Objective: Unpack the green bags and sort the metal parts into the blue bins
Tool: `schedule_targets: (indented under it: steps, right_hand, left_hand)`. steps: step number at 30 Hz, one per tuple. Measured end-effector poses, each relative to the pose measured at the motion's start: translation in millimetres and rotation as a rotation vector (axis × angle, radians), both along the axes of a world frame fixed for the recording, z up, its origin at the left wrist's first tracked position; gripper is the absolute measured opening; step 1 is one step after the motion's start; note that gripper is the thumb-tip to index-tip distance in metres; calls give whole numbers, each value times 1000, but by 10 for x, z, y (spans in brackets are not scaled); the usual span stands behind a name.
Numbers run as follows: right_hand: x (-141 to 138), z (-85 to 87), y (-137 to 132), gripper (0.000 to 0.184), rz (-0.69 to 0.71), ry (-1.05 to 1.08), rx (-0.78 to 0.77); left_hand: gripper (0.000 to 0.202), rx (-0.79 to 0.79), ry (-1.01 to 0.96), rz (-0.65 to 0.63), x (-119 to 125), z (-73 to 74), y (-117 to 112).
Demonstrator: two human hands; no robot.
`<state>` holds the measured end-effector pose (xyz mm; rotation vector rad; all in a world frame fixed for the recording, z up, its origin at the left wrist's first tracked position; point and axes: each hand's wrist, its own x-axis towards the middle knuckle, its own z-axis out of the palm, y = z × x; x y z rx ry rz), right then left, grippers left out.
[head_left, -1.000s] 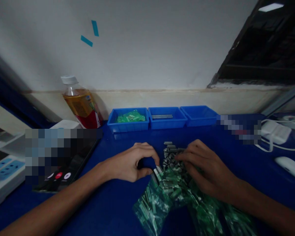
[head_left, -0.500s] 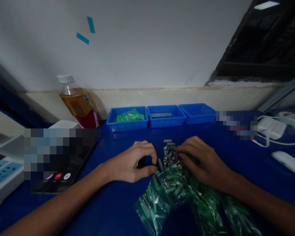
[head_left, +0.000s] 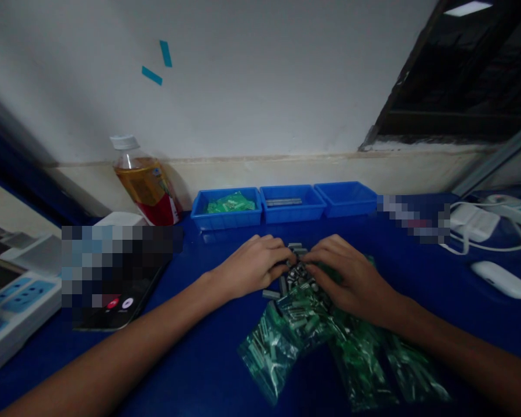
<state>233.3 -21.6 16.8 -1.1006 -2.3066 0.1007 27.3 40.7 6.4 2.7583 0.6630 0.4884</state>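
Observation:
My left hand (head_left: 260,263) reaches in to the left side of a pile of small metal cylinders (head_left: 297,277), thumb and fingers bent together at its upper edge. Opposite it, my right hand (head_left: 349,278) bends over the pile's right side, its fingertips drawn close to the thumb. The two sets of fingertips nearly meet, and what they pinch is hidden. Loose on the blue table lies one metal cylinder (head_left: 271,294), just below my left hand. Several clear greenish bags (head_left: 271,350) full of similar metal pieces lie in front of the pile and under my right forearm.
Along the wall stand three blue bins: the left bin (head_left: 226,220) holds green bagged pieces, the middle bin (head_left: 293,214) grey rods, beside the right bin (head_left: 345,200). At left are a drink bottle (head_left: 150,185), a phone (head_left: 134,289) and a power strip (head_left: 21,307); a white case (head_left: 501,279) lies right.
My left hand has moved right and up to the pile, its fingers closing from a wide curl. My right hand has shifted slightly left. A cylinder now shows below my left hand.

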Motion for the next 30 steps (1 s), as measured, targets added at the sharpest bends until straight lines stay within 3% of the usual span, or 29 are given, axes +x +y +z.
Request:
schedule_targets:
  steps: [3, 6, 9, 15, 20, 22, 24, 30]
  right_hand:
    - [-5, -39, -9, 14, -1, -22, -11]
    - [-13, -78, -21, 17, -22, -42, 9]
    - [-38, -95, -49, 19, -37, -48, 72]
    - [-96, -74, -110, 1, 9, -52, 138]
    - [-89, -75, -93, 7, -47, 5, 65]
    - [-86, -77, -83, 9, -81, 53, 56]
    - [-89, -78, -79, 11, -97, 90, 46]
    - [-103, -89, -87, 14, -71, 90, -4]
  left_hand:
    - [5, -128, -169, 100, 6, -31, -26]
    - [19, -370, -357, 245, 44, -6, -116]
    - [28, -510, -449, 247, 97, 31, -238]
    - [26, -452, -369, 171, 110, 14, -347]
    - [24, -425, -385, 167, 82, -16, -328]
    - [16, -364, -451, 181, 77, -38, -335]
    - [23, -268, -492, 172, 75, -59, -351]
    - [9, -123, -399, 171, 77, -51, -397]
